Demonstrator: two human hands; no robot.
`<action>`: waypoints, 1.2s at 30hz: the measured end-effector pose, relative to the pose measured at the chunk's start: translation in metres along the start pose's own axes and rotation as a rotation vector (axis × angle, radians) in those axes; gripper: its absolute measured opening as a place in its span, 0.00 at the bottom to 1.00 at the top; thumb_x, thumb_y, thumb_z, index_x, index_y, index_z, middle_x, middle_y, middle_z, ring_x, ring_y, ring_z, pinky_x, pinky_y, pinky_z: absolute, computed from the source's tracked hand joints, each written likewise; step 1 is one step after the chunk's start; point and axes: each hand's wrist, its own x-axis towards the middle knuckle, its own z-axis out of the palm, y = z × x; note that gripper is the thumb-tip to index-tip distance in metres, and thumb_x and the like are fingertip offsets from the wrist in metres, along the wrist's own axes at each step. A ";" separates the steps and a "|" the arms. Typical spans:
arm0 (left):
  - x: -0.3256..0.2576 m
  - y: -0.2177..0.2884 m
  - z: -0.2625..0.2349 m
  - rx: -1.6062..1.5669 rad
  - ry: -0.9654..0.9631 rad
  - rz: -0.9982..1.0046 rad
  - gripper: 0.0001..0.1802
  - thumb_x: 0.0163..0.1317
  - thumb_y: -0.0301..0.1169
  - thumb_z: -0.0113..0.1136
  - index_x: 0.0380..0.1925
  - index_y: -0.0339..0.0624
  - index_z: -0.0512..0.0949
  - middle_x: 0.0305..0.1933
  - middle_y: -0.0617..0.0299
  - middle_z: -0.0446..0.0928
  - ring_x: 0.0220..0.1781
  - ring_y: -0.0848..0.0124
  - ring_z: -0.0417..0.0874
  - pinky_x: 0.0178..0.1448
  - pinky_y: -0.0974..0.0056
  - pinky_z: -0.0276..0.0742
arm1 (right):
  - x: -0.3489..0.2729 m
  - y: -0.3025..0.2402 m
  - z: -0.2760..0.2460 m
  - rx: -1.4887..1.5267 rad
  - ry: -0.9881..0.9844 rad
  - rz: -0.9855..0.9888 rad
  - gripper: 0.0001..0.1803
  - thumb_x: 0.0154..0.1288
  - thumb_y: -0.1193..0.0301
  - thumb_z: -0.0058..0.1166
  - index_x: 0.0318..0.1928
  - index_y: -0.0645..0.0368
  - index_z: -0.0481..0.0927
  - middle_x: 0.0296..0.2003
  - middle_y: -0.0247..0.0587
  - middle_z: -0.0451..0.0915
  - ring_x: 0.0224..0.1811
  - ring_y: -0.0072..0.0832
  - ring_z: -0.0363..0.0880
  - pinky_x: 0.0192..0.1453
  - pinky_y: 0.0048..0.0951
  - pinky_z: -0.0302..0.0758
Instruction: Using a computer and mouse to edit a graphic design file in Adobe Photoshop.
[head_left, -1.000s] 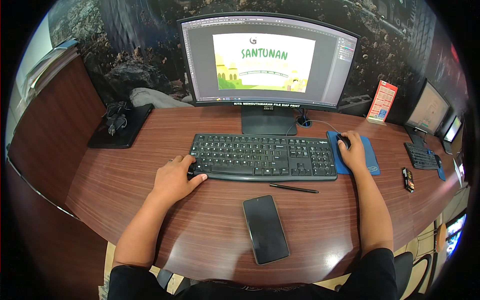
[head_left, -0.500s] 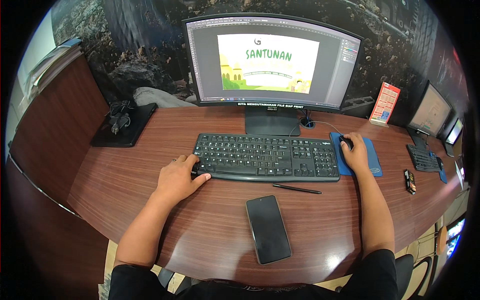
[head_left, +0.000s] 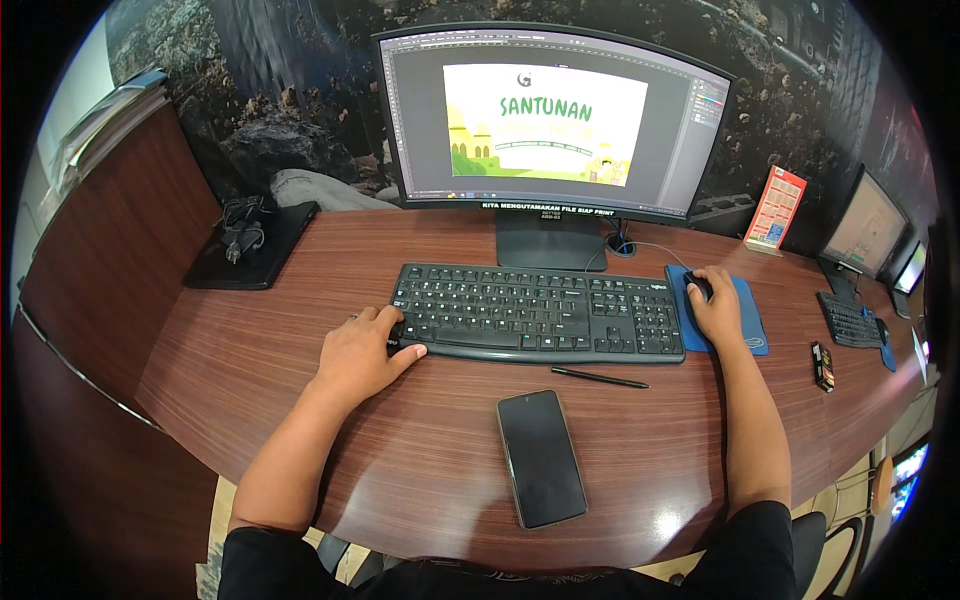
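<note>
My left hand (head_left: pixel 361 353) rests at the left end of a black keyboard (head_left: pixel 540 313). Its fingertips lie over the lower left keys, and the thumb, spread away from them, touches the front edge. On a blue mouse pad (head_left: pixel 749 315), my right hand (head_left: pixel 717 310) is wrapped over a dark computer mouse (head_left: pixel 697 287), which the fingers partly cover. Behind the keyboard stands a curved monitor (head_left: pixel 414 139) showing a green and white design. A black stylus-like pen (head_left: pixel 600 378) and a dark-screened phone (head_left: pixel 541 460) lie in front of the keyboard.
At the left lies a closed black laptop (head_left: pixel 272 255) with a coiled cable (head_left: pixel 243 230) on top. A red and white desk calendar (head_left: pixel 775 210) stands right of the monitor. Farther right are a small black box (head_left: pixel 822 367), another keyboard (head_left: pixel 849 319) and a second monitor (head_left: pixel 862 228).
The whole view has shifted slightly, with the desk items a little farther right in the picture. Both hands keep their places on the keyboard and mouse.
</note>
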 end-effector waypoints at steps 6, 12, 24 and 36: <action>0.000 0.000 0.000 0.002 0.009 0.001 0.31 0.64 0.57 0.67 0.56 0.45 0.78 0.50 0.52 0.83 0.53 0.52 0.85 0.56 0.50 0.80 | 0.000 0.000 0.000 -0.027 -0.002 0.002 0.14 0.63 0.73 0.65 0.48 0.64 0.84 0.55 0.54 0.81 0.61 0.52 0.79 0.67 0.43 0.75; -0.001 -0.001 0.001 0.002 0.018 0.007 0.31 0.64 0.56 0.67 0.56 0.45 0.78 0.51 0.52 0.83 0.54 0.52 0.85 0.57 0.50 0.80 | -0.001 -0.001 0.000 -0.014 0.006 -0.007 0.14 0.63 0.73 0.65 0.48 0.64 0.84 0.54 0.52 0.81 0.59 0.50 0.80 0.65 0.42 0.76; 0.000 0.000 0.000 -0.004 0.000 -0.003 0.31 0.64 0.56 0.67 0.56 0.45 0.78 0.51 0.52 0.83 0.53 0.52 0.85 0.57 0.50 0.80 | 0.000 0.001 0.000 -0.006 0.007 -0.013 0.14 0.63 0.73 0.65 0.48 0.64 0.84 0.53 0.52 0.81 0.58 0.50 0.80 0.64 0.41 0.76; 0.000 0.001 -0.001 -0.002 -0.001 -0.005 0.31 0.64 0.57 0.67 0.56 0.45 0.78 0.51 0.51 0.83 0.54 0.51 0.85 0.57 0.49 0.81 | 0.001 0.001 0.000 -0.013 0.006 -0.024 0.14 0.63 0.73 0.65 0.48 0.64 0.84 0.54 0.52 0.81 0.59 0.50 0.80 0.66 0.41 0.75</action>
